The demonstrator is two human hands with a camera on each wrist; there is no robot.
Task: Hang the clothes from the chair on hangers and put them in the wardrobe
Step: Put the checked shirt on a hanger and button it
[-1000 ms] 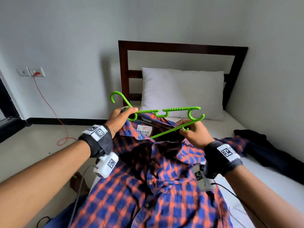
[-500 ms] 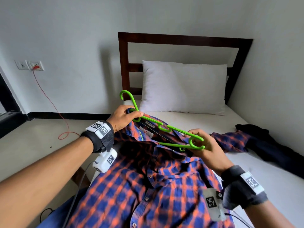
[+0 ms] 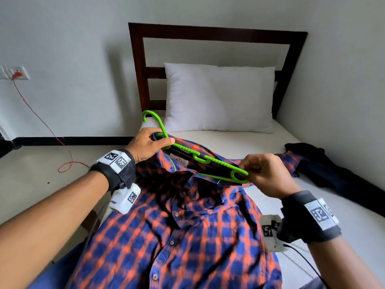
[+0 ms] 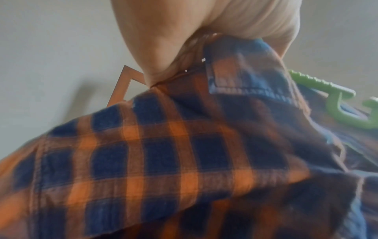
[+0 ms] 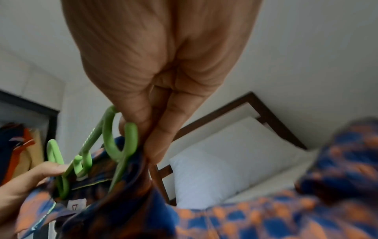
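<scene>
- My left hand (image 3: 145, 146) is up at the far left of the checked shirt (image 3: 183, 236), fingers curled round the collar and pinching the green hanger (image 3: 200, 159) just below its hook.
- From the left wrist view, my palm (image 4: 204, 24) bunches the collar fabric, with the hanger's ribbed arm (image 4: 319, 87) poking out on the right.
- My right hand (image 3: 268, 174) pinches the hanger's right end loop together with the shirt's shoulder cloth; fingers tight, thumb on top.
- The hanger lies slanted across the open neck, hook high and far left, right end lower and nearer me.
- The shirt hangs from both hands, buttoned front facing me, one sleeve trailing right onto the bed (image 3: 354, 236).
- A dark garment (image 3: 325, 170) lies on the bed's right side, beside the wall.
- A white pillow (image 3: 218, 97) leans on the dark wooden headboard (image 3: 137, 69) at the far end.
- A red cable (image 3: 41, 119) drops from the wall socket on the left.
</scene>
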